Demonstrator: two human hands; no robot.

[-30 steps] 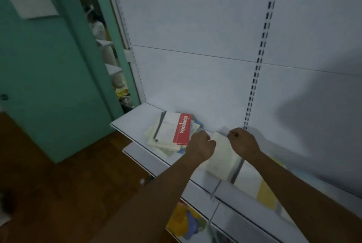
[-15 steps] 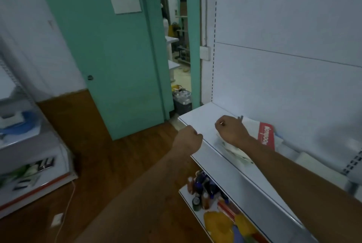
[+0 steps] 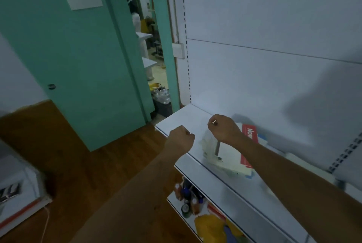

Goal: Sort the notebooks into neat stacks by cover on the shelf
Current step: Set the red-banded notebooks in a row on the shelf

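Just right of the frame's centre, a loose pile of notebooks (image 3: 231, 154) lies on the white shelf (image 3: 184, 119), the top one cream with a red band along its right edge and blue covers peeking out beneath. The right hand (image 3: 224, 128) hovers over the pile's far left corner with its fingers curled in, and whether it pinches anything I cannot tell. The left hand (image 3: 181, 138) is a closed fist holding nothing, just off the shelf's front edge, while bottles and coloured packets (image 3: 188, 195) crowd the lower shelf at the bottom centre.
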